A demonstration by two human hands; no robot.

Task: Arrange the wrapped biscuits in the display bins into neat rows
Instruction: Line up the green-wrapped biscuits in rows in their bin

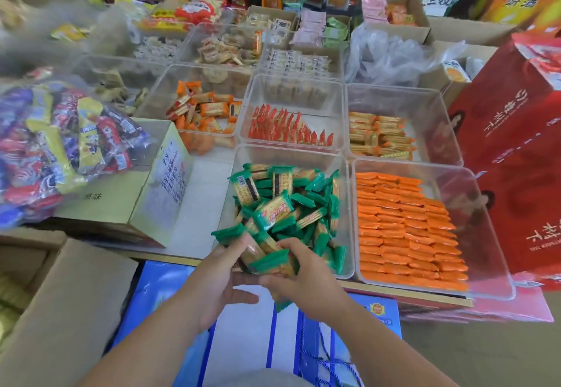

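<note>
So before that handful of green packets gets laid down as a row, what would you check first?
1. Grip: left hand and right hand both hold the handful of green packets: ok.
2. Handful squared up: its packets point different ways: not ok.
3. Room in the clear bin: a jumbled heap covers most of its floor: not ok.
4. Nothing slipping: a green corner pokes out under the right hand; whether it is gripped: cannot tell.
5. Pattern to copy: orange packets in the bin to the right lie in neat rows: ok.
</note>
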